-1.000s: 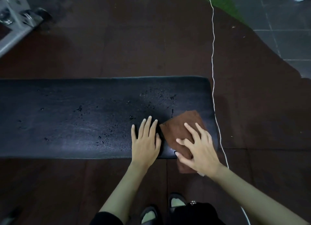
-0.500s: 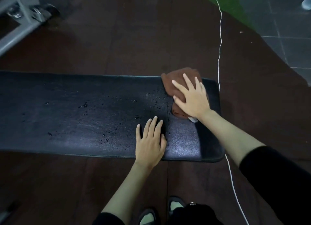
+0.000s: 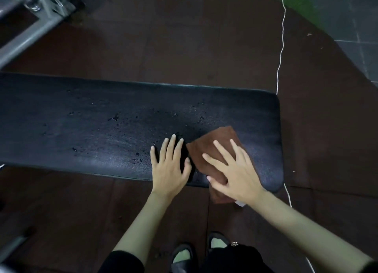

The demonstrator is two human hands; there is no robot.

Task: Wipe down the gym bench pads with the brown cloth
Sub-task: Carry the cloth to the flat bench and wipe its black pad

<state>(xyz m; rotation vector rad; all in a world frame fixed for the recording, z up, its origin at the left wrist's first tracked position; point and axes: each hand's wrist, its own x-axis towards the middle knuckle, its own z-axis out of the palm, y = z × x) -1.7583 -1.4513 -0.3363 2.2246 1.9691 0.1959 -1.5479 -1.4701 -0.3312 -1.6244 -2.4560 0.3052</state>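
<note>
A long black bench pad [image 3: 86, 127] runs across the view, with water droplets scattered over its middle. The brown cloth [image 3: 212, 146] lies on the pad's near right part and hangs a little over the near edge. My right hand [image 3: 235, 174] presses flat on the cloth with fingers spread. My left hand [image 3: 169, 166] rests flat on the bare pad just left of the cloth, fingers apart, holding nothing.
A white cord [image 3: 281, 47] runs down the dark floor past the pad's right end. A grey metal frame [image 3: 26, 31] stands at the top left. Green turf [image 3: 302, 2] and grey tiles [image 3: 356, 27] lie at the top right. My shoes [image 3: 216, 242] are below.
My right hand has dragged the cloth from the pad's far edge back to the near edge. The left hand stayed in place on the pad.
</note>
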